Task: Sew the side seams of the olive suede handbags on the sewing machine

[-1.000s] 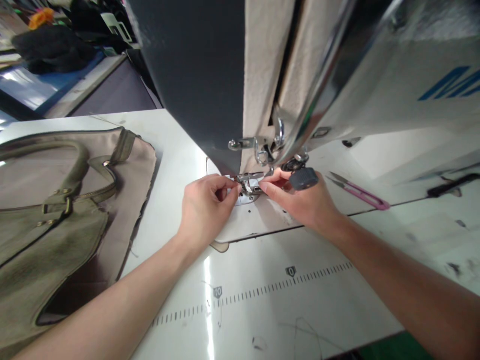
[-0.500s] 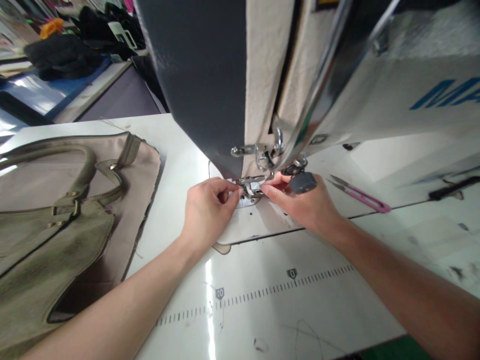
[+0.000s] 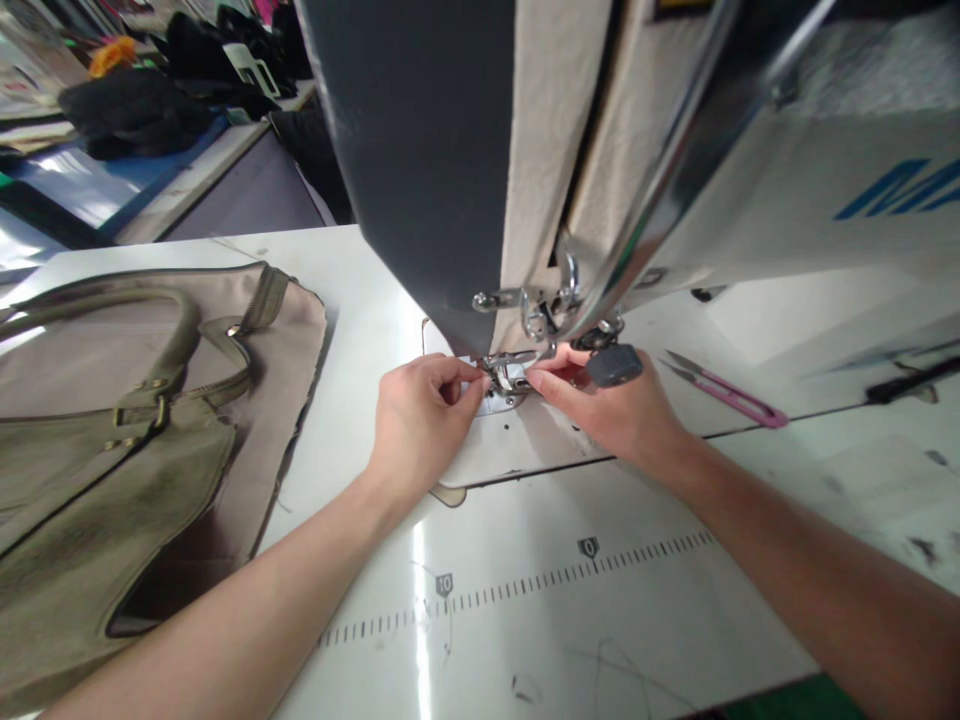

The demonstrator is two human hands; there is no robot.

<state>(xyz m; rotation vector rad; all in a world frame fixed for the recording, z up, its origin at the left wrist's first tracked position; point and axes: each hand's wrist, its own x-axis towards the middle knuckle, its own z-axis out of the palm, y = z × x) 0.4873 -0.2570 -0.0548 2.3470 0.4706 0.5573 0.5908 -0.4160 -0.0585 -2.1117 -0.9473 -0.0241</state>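
Both hands work at the needle area of a sewing machine (image 3: 570, 150). My left hand (image 3: 420, 420) is pinched just left of the metal presser foot (image 3: 513, 378), thumb against forefinger. On the foot's right side my right hand (image 3: 619, 405) also pinches, its fingertips close to the metal. Whatever lies between either set of fingertips, perhaps a fine thread, is too small to make out. A dark round knob (image 3: 613, 366) hides part of my right hand. Under the foot sits the shiny needle plate (image 3: 501, 402).
An olive handbag (image 3: 180, 430) with its lining showing lies at the left of the white table (image 3: 525, 640). Pink-handled thread snips (image 3: 731, 393) rest to the right of my right hand. A printed ruler scale (image 3: 517, 588) crosses the front. Dark goods (image 3: 135, 112) lie on another table behind.
The whole view has shifted slightly, so everything sits a little further right. Both hands keep their pinched pose beside the presser foot.
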